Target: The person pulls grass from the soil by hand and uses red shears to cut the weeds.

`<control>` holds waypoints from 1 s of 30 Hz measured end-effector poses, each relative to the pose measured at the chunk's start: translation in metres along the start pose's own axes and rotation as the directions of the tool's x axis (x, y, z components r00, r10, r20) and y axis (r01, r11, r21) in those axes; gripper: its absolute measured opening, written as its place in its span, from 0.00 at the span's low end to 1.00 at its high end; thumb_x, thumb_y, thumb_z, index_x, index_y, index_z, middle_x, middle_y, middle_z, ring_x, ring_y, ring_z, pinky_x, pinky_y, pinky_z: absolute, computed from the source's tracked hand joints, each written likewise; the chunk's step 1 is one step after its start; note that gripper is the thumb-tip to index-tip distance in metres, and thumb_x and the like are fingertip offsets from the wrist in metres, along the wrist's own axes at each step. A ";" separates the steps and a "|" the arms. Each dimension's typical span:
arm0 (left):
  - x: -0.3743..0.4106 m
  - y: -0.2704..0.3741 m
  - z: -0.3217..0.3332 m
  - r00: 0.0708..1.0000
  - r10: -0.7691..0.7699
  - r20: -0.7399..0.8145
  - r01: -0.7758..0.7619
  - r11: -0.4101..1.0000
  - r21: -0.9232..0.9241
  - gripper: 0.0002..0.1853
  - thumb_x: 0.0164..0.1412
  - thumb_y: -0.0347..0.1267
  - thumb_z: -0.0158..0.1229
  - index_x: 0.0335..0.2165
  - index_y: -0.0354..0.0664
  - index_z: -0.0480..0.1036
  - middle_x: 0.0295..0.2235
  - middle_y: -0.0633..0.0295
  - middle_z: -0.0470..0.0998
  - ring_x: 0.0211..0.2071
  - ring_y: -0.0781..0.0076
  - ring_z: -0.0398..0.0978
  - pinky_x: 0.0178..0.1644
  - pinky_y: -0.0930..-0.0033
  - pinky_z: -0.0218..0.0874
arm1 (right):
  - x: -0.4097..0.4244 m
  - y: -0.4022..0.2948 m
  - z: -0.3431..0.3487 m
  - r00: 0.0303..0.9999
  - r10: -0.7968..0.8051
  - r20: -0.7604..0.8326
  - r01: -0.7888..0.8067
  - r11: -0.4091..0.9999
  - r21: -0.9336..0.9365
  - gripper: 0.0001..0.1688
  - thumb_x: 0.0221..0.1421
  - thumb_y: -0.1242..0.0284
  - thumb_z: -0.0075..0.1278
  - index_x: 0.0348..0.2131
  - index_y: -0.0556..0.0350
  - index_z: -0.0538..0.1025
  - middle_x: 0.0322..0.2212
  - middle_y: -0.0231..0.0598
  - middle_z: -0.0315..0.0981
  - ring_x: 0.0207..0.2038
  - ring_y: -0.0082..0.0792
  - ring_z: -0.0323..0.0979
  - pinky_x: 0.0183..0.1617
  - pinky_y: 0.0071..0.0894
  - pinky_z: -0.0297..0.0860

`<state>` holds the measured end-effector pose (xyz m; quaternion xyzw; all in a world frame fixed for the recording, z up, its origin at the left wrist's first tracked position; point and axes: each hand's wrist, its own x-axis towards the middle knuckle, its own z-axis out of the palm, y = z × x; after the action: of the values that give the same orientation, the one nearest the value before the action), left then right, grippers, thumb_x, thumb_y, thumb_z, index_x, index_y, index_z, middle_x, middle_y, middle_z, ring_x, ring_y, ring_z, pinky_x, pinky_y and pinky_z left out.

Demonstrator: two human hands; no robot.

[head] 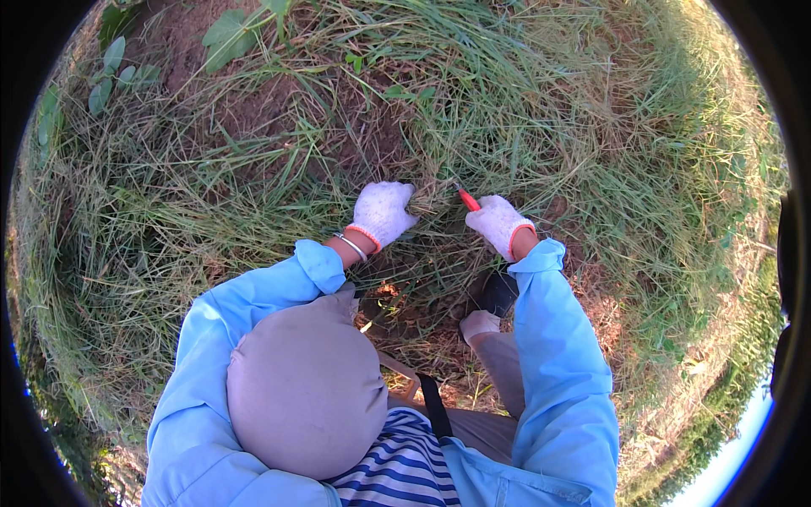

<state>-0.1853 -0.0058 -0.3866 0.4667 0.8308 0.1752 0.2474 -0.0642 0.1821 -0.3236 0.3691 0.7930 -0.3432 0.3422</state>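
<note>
My left hand (pixel 383 212) wears a white knitted glove with an orange cuff, and its fingers curl around a tuft of partly dry grass (pixel 432 198). To the right of that tuft, my right hand (pixel 497 222), gloved the same way, grips a tool by its red handle (pixel 469 200). A bit of metal shows at the handle's far end; the rest of the tool is lost in the grass, so its kind cannot be told. Both hands are low over the grass in front of my knees.
Long green and dry grass (pixel 253 190) covers most of the ground, with bare soil (pixel 247 114) showing through. Broad-leaved plants (pixel 231 39) grow at the upper left. My bent knee (pixel 310 386) and a dark shoe (pixel 498 293) are close below the hands. A black strap (pixel 433 405) hangs between my legs.
</note>
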 end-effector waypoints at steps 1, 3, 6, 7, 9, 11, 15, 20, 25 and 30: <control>0.000 0.001 -0.001 1.000 0.009 -0.015 -0.009 1.000 -0.001 0.22 0.43 0.43 0.64 0.34 0.40 0.74 0.27 0.53 0.76 0.34 0.53 0.75 0.41 0.53 0.64 | -0.002 0.001 -0.001 1.000 -0.019 -0.010 0.019 0.999 -0.035 0.23 0.46 0.62 0.48 0.33 0.67 0.76 0.30 0.61 0.74 0.37 0.58 0.72 0.42 0.45 0.68; -0.001 0.003 -0.001 1.000 0.021 -0.017 -0.020 1.000 0.011 0.21 0.43 0.43 0.64 0.33 0.41 0.74 0.27 0.54 0.76 0.34 0.53 0.74 0.41 0.54 0.63 | -0.005 0.002 -0.004 0.998 -0.059 -0.025 0.056 0.993 -0.105 0.22 0.47 0.62 0.48 0.33 0.67 0.76 0.30 0.61 0.74 0.37 0.58 0.72 0.42 0.45 0.68; -0.004 0.002 0.001 0.999 0.034 -0.008 -0.033 0.999 0.043 0.20 0.43 0.43 0.64 0.33 0.42 0.74 0.28 0.55 0.76 0.34 0.55 0.74 0.40 0.55 0.63 | -0.005 0.001 -0.004 0.999 -0.022 -0.030 0.020 0.997 -0.069 0.22 0.47 0.62 0.47 0.33 0.66 0.76 0.31 0.60 0.74 0.37 0.58 0.72 0.43 0.46 0.68; -0.005 0.000 0.001 0.999 0.043 -0.023 -0.042 0.998 0.049 0.19 0.43 0.42 0.64 0.33 0.42 0.75 0.28 0.55 0.76 0.34 0.55 0.74 0.40 0.55 0.63 | -0.005 -0.002 -0.003 0.999 -0.036 -0.033 0.034 0.998 -0.060 0.22 0.47 0.62 0.47 0.33 0.66 0.76 0.31 0.60 0.74 0.37 0.58 0.72 0.43 0.47 0.68; -0.005 0.000 0.001 0.998 0.059 -0.030 -0.057 0.996 0.070 0.19 0.43 0.42 0.64 0.32 0.43 0.75 0.28 0.56 0.76 0.34 0.55 0.74 0.39 0.56 0.63 | -0.006 -0.009 -0.002 0.997 -0.063 -0.041 0.061 0.997 -0.043 0.22 0.47 0.62 0.47 0.33 0.66 0.76 0.31 0.60 0.74 0.37 0.58 0.72 0.44 0.47 0.68; -0.005 0.003 0.000 0.997 0.072 -0.013 -0.071 0.993 0.100 0.18 0.43 0.42 0.64 0.32 0.44 0.75 0.28 0.57 0.76 0.34 0.56 0.74 0.39 0.56 0.63 | 0.004 -0.005 0.004 0.996 -0.060 -0.067 0.058 0.998 -0.031 0.22 0.47 0.63 0.47 0.33 0.66 0.76 0.30 0.61 0.74 0.37 0.58 0.72 0.44 0.47 0.68; -0.006 0.004 0.001 1.000 0.000 0.003 0.000 0.998 0.065 0.21 0.42 0.42 0.65 0.35 0.42 0.75 0.34 0.55 0.75 0.38 0.55 0.74 0.42 0.56 0.64 | 0.009 -0.008 0.006 0.995 -0.075 -0.071 0.075 0.997 -0.013 0.21 0.46 0.64 0.47 0.32 0.67 0.75 0.28 0.62 0.73 0.36 0.59 0.72 0.42 0.47 0.68; -0.014 -0.015 0.004 0.967 -0.254 -0.030 0.244 0.951 -0.188 0.30 0.42 0.41 0.67 0.45 0.43 0.73 0.51 0.51 0.67 0.48 0.50 0.69 0.52 0.58 0.64 | -0.007 0.015 0.002 0.988 -0.110 -0.105 0.108 0.994 -0.032 0.17 0.47 0.66 0.48 0.29 0.66 0.73 0.22 0.51 0.72 0.26 0.47 0.71 0.31 0.43 0.66; -0.009 -0.030 0.009 0.964 -0.267 -0.019 0.243 0.903 -0.354 0.31 0.44 0.41 0.66 0.48 0.42 0.72 0.50 0.49 0.71 0.49 0.51 0.70 0.52 0.60 0.64 | -0.023 0.045 0.000 0.996 0.036 0.080 -0.056 0.961 0.270 0.10 0.48 0.70 0.47 0.27 0.60 0.70 0.17 0.34 0.66 0.17 0.28 0.66 0.18 0.28 0.59; -0.003 -0.040 0.007 0.956 -0.254 0.148 0.292 0.763 -0.577 0.29 0.45 0.42 0.64 0.46 0.40 0.72 0.40 0.48 0.78 0.42 0.53 0.75 0.49 0.61 0.65 | -0.027 0.040 -0.005 0.982 0.052 0.184 -0.065 0.996 0.068 0.11 0.46 0.70 0.48 0.26 0.62 0.69 0.17 0.36 0.67 0.17 0.30 0.66 0.19 0.30 0.62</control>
<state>-0.2076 -0.0284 -0.4129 0.2455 0.7853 0.3734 0.4285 -0.0196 0.1970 -0.3112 0.3717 0.7340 -0.3943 0.4094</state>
